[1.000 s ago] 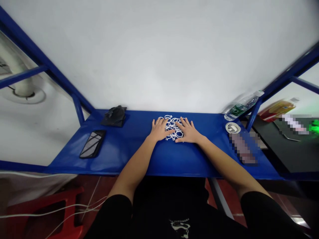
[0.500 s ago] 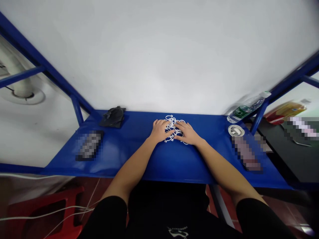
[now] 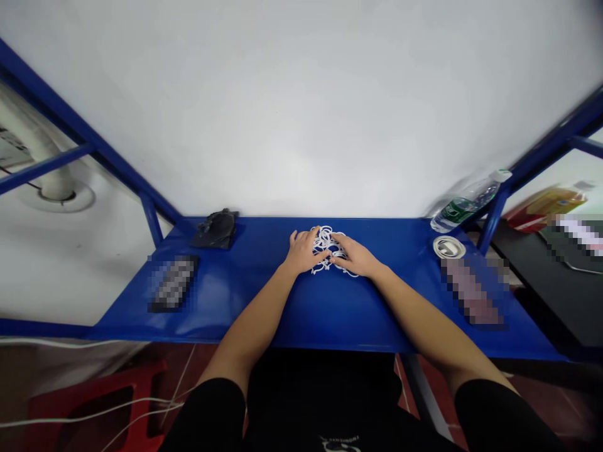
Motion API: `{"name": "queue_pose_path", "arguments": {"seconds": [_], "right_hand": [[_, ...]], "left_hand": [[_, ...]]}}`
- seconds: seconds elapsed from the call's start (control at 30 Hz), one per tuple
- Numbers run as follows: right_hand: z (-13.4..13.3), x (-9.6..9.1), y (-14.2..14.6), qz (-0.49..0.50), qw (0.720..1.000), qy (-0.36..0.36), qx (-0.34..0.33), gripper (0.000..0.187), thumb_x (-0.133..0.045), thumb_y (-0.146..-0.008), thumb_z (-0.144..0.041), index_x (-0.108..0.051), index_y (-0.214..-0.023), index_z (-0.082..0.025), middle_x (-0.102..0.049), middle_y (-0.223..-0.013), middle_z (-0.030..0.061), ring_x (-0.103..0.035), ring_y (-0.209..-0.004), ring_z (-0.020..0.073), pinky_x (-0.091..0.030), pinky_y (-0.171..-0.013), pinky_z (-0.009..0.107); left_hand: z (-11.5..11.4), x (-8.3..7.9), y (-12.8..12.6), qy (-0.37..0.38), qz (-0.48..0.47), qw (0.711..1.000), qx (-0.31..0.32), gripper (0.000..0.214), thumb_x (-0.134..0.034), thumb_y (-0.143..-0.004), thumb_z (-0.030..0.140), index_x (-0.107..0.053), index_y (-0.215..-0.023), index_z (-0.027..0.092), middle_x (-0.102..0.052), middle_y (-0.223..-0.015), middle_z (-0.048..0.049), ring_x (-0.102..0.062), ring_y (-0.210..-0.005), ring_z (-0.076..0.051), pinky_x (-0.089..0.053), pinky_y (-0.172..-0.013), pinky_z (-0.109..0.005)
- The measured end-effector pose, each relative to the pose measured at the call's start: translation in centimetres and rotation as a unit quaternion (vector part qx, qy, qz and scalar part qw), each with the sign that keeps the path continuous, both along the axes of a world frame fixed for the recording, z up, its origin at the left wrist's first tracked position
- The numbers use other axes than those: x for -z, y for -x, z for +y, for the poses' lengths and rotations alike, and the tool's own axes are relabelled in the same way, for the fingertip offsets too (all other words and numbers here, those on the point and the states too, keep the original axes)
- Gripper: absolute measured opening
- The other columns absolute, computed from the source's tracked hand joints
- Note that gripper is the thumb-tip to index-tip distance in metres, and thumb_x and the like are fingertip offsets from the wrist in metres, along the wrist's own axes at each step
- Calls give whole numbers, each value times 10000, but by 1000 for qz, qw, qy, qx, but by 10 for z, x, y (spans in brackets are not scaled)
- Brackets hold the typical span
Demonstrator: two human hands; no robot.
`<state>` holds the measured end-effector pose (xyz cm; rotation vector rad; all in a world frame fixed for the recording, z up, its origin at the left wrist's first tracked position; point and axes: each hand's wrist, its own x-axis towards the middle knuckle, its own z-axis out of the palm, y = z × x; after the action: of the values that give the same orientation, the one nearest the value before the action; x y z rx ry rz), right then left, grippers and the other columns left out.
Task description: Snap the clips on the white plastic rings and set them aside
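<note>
A small heap of thin white loops (image 3: 325, 240) with little knobs lies at the middle of the blue tabletop (image 3: 339, 314); their exact kind is too small to tell. My left hand (image 3: 302, 251) rests against the heap's left side, fingers spread and thumb reaching toward the centre. From the right, my right hand (image 3: 354, 256) touches the same heap with its fingers stretched over the edge. Neither hand is closed around a loop. Parts of the loops are hidden under the fingers.
A black crumpled bag (image 3: 215, 229) and a blurred-out dark object (image 3: 174, 284) lie at left. A water bottle (image 3: 464, 206), a coiled white cable (image 3: 448, 247) and another blurred-out object (image 3: 473, 292) are at right. Blue frame bars (image 3: 151, 216) rise at both ends before a white wall (image 3: 301, 113).
The whole view has shifted slightly, so the table sits a little lower. My hands stay at the heap, with small finger movements over the loops.
</note>
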<state>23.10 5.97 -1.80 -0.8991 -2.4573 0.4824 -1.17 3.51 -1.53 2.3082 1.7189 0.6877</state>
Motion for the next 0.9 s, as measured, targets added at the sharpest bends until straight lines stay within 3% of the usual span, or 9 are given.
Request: {"name": "queue_pose_path", "arguments": {"seconds": [0.2, 0.3, 0.4, 0.53, 0.67, 0.9], "right_hand": [[1, 0, 0, 13, 1000, 0, 3, 850, -572, -982, -711, -408, -1635, -193, -533, -1593, 193, -530, -1458, 390, -455, -1198, 604], [1, 0, 0, 14, 1000, 3, 9, 836, -572, -979, -717, -428, -1629, -211, -545, -1585, 185, -517, -1472, 398, -448, -1203, 624], [2, 2, 0, 22, 1000, 6, 17, 845, -575, -969, -733, -432, -1630, -226, -538, -1594, 179, -468, -1510, 412, -419, -1220, 652], [3, 3, -1, 32, 999, 7, 28, 871, -572, -955, -759, -436, -1627, -222, -521, -1611, 178, -401, -1553, 420, -376, -1243, 672], [2, 2, -1, 20, 999, -2, 41, 908, -571, -936, -788, -452, -1615, -196, -502, -1622, 193, -356, -1575, 426, -348, -1256, 674], [24, -10, 20, -70, 991, 29, 115, 920, -371, -990, -821, -400, -1645, -176, -444, -1666, 191, -330, -1584, 436, -294, -1266, 685]], "left_hand": [[-2, 2, 2, -37, 0, 999, -30, 494, -689, -945, 541, -667, -1364, 279, -715, -1275, -80, -598, -1290, -296, -256, -1277, -532], [-3, 0, 3, -47, 0, 997, -59, 449, -669, -957, 562, -706, -1313, 290, -697, -1302, -89, -591, -1307, -294, -274, -1274, -520], [-7, -5, 7, -52, 3, 996, -76, 625, -632, -965, 623, -590, -1480, 272, -599, -1505, -121, -495, -1444, -330, -196, -1305, -575], [-16, -14, 16, 6, 44, 999, -17, 868, -575, -935, 760, -415, -1618, 249, -331, -1730, -138, -236, -1620, -385, -112, -1313, -645], [-21, -19, 22, 79, 75, 993, 37, 1189, -662, -757, 901, -302, -1671, 230, -160, -1777, -183, -83, -1652, -429, -63, -1304, -689], [-19, -16, 24, 111, 77, 990, 49, 1425, -831, -575, 858, -211, -1704, 250, -86, -1783, -194, -30, -1643, -479, -72, -1298, -714]]}}
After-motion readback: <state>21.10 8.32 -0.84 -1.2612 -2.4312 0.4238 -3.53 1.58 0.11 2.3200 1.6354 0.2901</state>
